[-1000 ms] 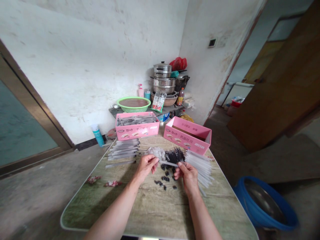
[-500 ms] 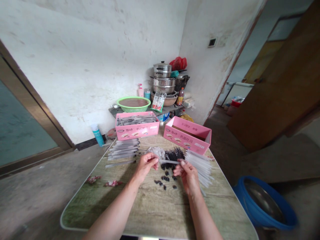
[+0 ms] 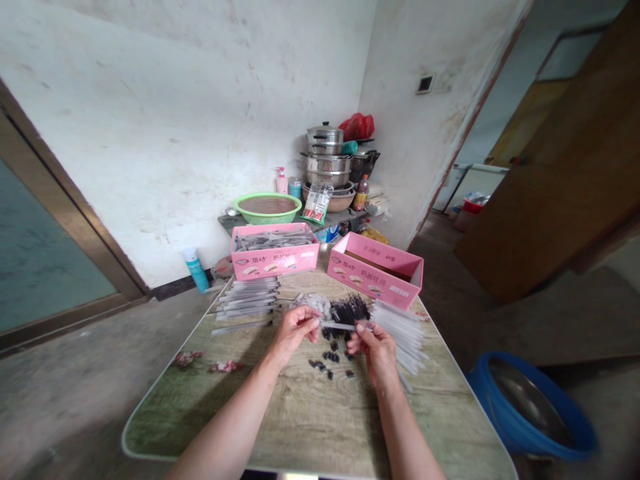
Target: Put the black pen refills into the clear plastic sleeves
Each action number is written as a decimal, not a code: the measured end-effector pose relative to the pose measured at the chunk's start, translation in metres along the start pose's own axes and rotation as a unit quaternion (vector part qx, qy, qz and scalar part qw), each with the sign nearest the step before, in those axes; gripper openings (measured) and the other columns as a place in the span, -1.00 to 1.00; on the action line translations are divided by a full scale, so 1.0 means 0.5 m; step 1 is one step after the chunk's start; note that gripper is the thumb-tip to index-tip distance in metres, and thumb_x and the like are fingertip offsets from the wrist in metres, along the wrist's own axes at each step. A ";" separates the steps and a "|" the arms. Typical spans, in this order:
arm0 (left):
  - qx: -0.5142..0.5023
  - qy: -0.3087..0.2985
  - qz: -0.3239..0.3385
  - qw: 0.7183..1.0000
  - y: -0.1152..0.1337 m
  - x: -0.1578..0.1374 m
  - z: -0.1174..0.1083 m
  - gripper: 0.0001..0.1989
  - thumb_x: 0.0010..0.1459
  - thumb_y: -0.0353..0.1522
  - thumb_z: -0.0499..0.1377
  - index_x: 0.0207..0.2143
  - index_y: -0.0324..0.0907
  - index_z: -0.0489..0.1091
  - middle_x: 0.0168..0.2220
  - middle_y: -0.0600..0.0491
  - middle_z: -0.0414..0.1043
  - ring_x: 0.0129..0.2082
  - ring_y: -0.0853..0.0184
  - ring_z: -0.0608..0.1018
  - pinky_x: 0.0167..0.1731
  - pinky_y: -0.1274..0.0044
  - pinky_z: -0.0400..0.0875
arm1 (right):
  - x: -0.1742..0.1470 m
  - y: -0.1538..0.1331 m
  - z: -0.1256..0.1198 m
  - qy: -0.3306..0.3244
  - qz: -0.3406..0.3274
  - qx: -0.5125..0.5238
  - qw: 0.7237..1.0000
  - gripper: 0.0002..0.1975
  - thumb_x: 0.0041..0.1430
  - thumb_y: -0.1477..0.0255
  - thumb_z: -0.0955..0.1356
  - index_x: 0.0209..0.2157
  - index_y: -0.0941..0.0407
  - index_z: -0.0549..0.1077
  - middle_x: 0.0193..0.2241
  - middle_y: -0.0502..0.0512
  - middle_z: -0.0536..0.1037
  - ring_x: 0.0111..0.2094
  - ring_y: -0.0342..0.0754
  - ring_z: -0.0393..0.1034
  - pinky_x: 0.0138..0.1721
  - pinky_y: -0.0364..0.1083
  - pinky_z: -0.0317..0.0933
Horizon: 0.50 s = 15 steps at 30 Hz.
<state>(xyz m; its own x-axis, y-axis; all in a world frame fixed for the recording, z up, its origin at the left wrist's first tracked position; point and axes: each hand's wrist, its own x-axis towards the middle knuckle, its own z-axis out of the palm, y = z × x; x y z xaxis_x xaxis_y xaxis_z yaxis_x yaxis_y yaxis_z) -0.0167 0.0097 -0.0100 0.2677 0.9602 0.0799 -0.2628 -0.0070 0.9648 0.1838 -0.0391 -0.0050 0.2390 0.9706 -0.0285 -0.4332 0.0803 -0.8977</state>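
A thin translucent plastic tube (image 3: 337, 325) is stretched level between my two hands above the table. My left hand (image 3: 300, 328) pinches its left end between thumb and forefinger. The right end is in the fingers of my right hand (image 3: 373, 343), closed in a pinch. Below and between the hands lie small black caps (image 3: 331, 357). Just beyond are a heap of small whitish pieces (image 3: 314, 304) and a bundle of thin black sticks (image 3: 350, 308). More translucent tubes (image 3: 400, 333) lie by my right hand. Tubes with dark ends (image 3: 247, 297) are laid out on the left.
A pink box (image 3: 275, 259) full of tubes stands at the table's back left; another pink box (image 3: 375, 270) is at the back right. Behind are a green basin (image 3: 267, 217) and stacked pots (image 3: 327, 163). A blue tub (image 3: 530, 407) stands right of the table (image 3: 320, 427).
My right thumb and fingers have shifted slightly left along the tube. My left hand has edged a little to the right, and the tube stays between both hands.
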 end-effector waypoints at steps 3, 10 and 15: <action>0.003 0.000 0.007 1.000 -0.001 0.000 -0.002 -0.62 0.00 -0.20 0.35 -0.23 -0.28 0.45 -0.54 0.07 0.43 -0.61 0.42 0.46 -0.59 0.57 0.42 | 0.001 0.000 -0.001 -0.001 0.003 -0.016 1.000 -0.68 -0.12 0.25 0.56 -0.47 0.18 0.48 -0.65 0.03 0.53 -0.71 -0.10 0.40 -0.70 -0.17 0.31; 0.001 0.011 0.018 1.000 0.007 -0.001 -0.002 -0.63 0.02 -0.20 0.34 -0.21 -0.27 0.45 -0.53 0.07 0.43 -0.59 0.42 0.46 -0.57 0.57 0.42 | -0.004 -0.002 -0.003 -0.027 0.015 -0.016 0.999 -0.69 -0.09 0.26 0.55 -0.52 0.17 0.46 -0.66 0.02 0.52 -0.73 -0.13 0.38 -0.72 -0.19 0.28; 0.019 0.016 0.035 0.999 0.006 0.002 -0.005 -0.62 0.01 -0.20 0.33 -0.20 -0.27 0.46 -0.51 0.07 0.42 -0.59 0.42 0.45 -0.58 0.57 0.42 | -0.006 -0.003 -0.004 -0.054 0.038 -0.046 0.997 -0.64 -0.03 0.22 0.51 -0.60 0.17 0.41 -0.74 0.01 0.47 -0.80 -0.14 0.31 -0.79 -0.21 0.20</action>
<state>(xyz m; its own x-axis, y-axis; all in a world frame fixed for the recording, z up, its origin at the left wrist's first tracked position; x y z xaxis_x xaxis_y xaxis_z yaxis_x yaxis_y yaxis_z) -0.0196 0.0114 -0.0075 0.2194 0.9657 0.1391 -0.2443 -0.0837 0.9661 0.1854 -0.0427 -0.0042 0.1117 0.9923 -0.0540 -0.3635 -0.0098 -0.9315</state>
